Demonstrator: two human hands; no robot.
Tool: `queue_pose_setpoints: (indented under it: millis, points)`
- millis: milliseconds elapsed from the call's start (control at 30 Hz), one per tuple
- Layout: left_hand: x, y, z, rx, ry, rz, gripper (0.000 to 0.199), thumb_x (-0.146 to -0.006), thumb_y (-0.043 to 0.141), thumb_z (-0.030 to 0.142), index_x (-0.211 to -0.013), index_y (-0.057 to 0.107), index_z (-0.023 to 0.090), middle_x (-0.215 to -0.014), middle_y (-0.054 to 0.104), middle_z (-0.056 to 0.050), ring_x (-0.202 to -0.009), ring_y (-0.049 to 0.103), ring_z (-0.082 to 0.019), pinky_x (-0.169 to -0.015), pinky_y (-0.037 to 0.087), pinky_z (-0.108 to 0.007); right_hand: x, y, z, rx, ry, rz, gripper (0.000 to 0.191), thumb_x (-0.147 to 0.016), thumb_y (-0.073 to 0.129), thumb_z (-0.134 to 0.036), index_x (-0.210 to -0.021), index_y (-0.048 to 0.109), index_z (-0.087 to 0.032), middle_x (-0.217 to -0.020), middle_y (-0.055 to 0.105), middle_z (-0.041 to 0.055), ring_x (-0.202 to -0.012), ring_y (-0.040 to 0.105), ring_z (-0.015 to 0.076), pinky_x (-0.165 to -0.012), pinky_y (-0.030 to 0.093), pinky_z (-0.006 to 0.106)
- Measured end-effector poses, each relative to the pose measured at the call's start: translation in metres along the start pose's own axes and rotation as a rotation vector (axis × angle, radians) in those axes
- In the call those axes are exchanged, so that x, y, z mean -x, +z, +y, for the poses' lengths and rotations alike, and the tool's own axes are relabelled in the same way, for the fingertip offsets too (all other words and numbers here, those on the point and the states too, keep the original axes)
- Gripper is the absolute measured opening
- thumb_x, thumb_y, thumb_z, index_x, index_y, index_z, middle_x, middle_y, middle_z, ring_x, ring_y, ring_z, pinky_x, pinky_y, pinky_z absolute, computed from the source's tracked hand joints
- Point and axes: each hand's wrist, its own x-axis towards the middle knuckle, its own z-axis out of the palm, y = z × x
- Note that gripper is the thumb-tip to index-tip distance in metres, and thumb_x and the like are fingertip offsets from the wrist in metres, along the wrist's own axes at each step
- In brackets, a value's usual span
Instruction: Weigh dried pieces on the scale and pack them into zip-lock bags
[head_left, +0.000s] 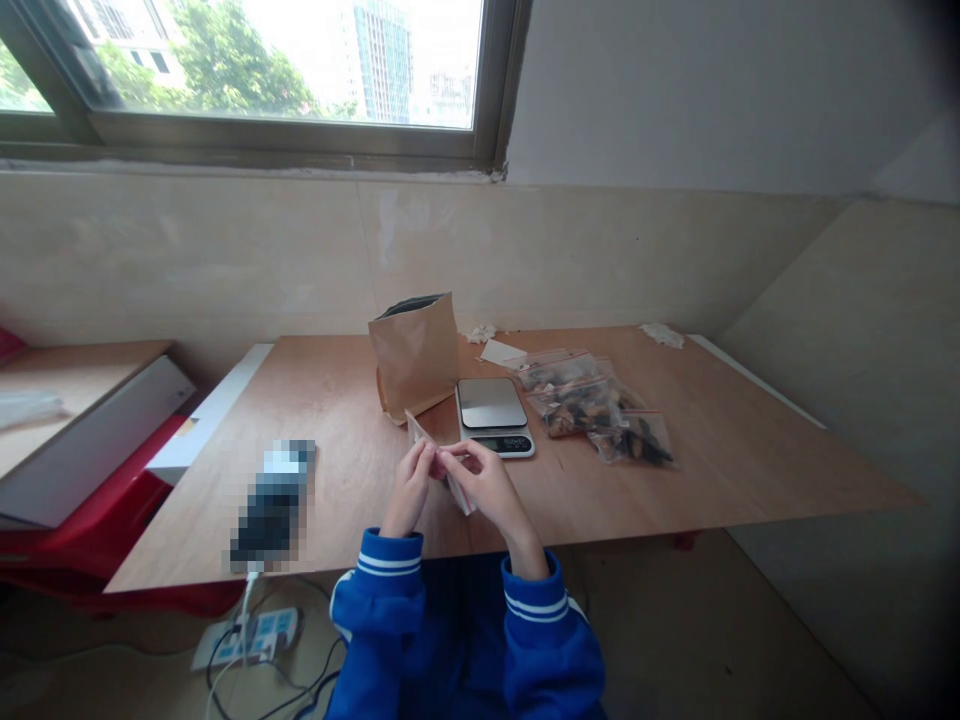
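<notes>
Plastic bag (462, 498): thin and clear with a reddish edge, in front of the scale, slanting between your hands; you cannot tell here what it contains.
Left hand (406, 492): your thumb and fingers look closed in a pinch on the bag's upper part.
Right hand (491, 487): also pinched almost shut on it, your fingertips meeting the left ones; the exact contact is hidden.
Slip risk: such limp film could slide or twist if you pull unevenly, and anything inside could spill.
Scale (491, 402): just beyond your right hand; a forward knuckle could nudge it or press its keys.
Paper bag (416, 352): upright with its mouth open, beside the scale; a forward swing of your left hand could tip it.
Filled bags (570, 400): heaped right of the scale, so a wide right elbow might drag one.
Cable (246, 612): hangs from the pixelated device (274, 505) over the front edge; snagging it could pull the device down.
Table (352, 510): its front edge runs under your forearms; bare wood gives you room leftward, short of the device, and at front right.
</notes>
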Motion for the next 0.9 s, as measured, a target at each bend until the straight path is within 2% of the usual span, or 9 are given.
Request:
queue_pose_setpoints:
  millis: [167, 333, 533, 633, 700, 833, 900]
  points:
    - [0.002, 0.002, 0.005, 0.024, 0.011, -0.054, 0.041, -0.082, 0.056, 0.056, -0.067, 0.055, 0.018, -0.066, 0.054, 0.000, -0.065, 0.052, -0.014, -0.065, 0.045, -0.027, -0.001, 0.002, 0.002, -0.053, -0.014, 0.015, 0.029, -0.087, 0.058, -0.047, -0.081, 0.064, -0.019, -0.080, 0.070, 0.0040, -0.074, 0.066, 0.0185, -0.070, 0.052, 0.029]
    - [0.004, 0.003, 0.008, 0.019, -0.014, -0.016, 0.041, -0.079, 0.059, 0.059, -0.071, 0.055, 0.019, -0.069, 0.053, 0.000, -0.066, 0.050, -0.014, -0.063, 0.043, -0.026, -0.001, 0.002, 0.001, -0.118, 0.024, 0.019, 0.028, -0.081, 0.065, -0.047, -0.081, 0.062, -0.019, -0.075, 0.068, 0.0025, -0.071, 0.066, 0.0185, -0.065, 0.053, 0.028]
    - [0.006, 0.005, 0.014, -0.084, 0.097, -0.082, 0.040, -0.087, 0.051, 0.051, -0.064, 0.049, 0.019, -0.062, 0.047, 0.002, -0.061, 0.046, -0.012, -0.061, 0.039, -0.024, -0.001, 0.003, 0.000, -0.127, 0.028, 0.081, 0.027, -0.080, 0.067, -0.044, -0.074, 0.062, -0.018, -0.071, 0.068, 0.0036, -0.066, 0.065, 0.0179, -0.062, 0.052, 0.028]
    - [0.009, 0.008, 0.014, -0.194, 0.123, -0.030, 0.032, -0.087, 0.050, 0.045, -0.068, 0.052, 0.019, -0.061, 0.048, 0.003, -0.059, 0.045, -0.012, -0.058, 0.036, -0.023, -0.002, 0.006, 0.001, -0.142, 0.032, 0.124, 0.027, -0.078, 0.068, -0.043, -0.073, 0.062, -0.017, -0.068, 0.068, 0.0038, -0.062, 0.063, 0.0167, -0.058, 0.050, 0.027]
    - [0.011, 0.009, 0.014, -0.253, 0.125, 0.048, 0.030, -0.086, 0.050, 0.041, -0.066, 0.051, 0.019, -0.058, 0.046, 0.003, -0.055, 0.042, -0.011, -0.055, 0.033, -0.023, -0.003, 0.003, 0.002, -0.133, 0.018, 0.215, 0.027, -0.076, 0.068, -0.043, -0.072, 0.061, -0.017, -0.070, 0.070, 0.0047, -0.060, 0.062, 0.0156, -0.056, 0.049, 0.026]
    - [0.012, -0.001, 0.018, -0.263, 0.152, 0.269, 0.036, -0.084, 0.050, 0.039, -0.055, 0.040, 0.020, -0.051, 0.039, 0.004, -0.052, 0.037, -0.010, -0.053, 0.030, -0.024, -0.004, -0.017, 0.005, -0.133, -0.006, 0.562, 0.030, -0.075, 0.068, -0.044, -0.072, 0.059, -0.016, -0.080, 0.073, 0.0080, -0.051, 0.056, 0.0112, -0.051, 0.047, 0.024]
    - [0.010, -0.009, 0.017, -0.229, 0.162, 0.268, 0.037, -0.084, 0.051, 0.039, -0.053, 0.043, 0.019, -0.052, 0.040, 0.004, -0.053, 0.039, -0.011, -0.055, 0.032, -0.024, -0.002, -0.027, 0.002, -0.162, -0.031, 0.589, 0.031, -0.077, 0.067, -0.045, -0.074, 0.058, -0.016, -0.083, 0.074, 0.0088, -0.051, 0.056, 0.0110, -0.051, 0.046, 0.024]
